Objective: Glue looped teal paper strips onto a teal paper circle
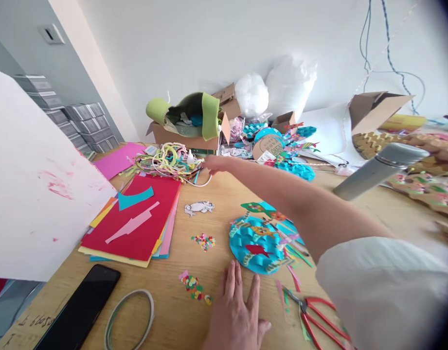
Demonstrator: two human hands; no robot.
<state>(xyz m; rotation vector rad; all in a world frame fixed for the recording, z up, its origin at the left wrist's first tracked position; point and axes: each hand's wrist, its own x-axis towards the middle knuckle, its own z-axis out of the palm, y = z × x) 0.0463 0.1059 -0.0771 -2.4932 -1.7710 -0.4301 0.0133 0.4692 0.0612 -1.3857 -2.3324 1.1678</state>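
Observation:
My left hand (238, 306) lies flat on the wooden table, palm down with the fingers spread. Its fingertips reach the near edge of a round blue woven-paper piece (241, 248) decorated with paper fish and curled strips. My right arm stretches across the table, and my right hand (214, 164) hovers by a tangled pile of coloured paper strips (165, 160). A small white bottle with a pointed tip (190, 157) stands just left of that hand; a gap shows between them. The right fingers point down and look slightly apart, with nothing visible in them.
Red-handled pliers (306, 308), a tape roll (150, 311) and a phone (81, 306) lie near the front. Coloured paper sheets (136, 233), a paper cutout (199, 208) and confetti piles (204, 241) are leftward. A grey flask (377, 172) stands right; boxes (187, 144) line the back.

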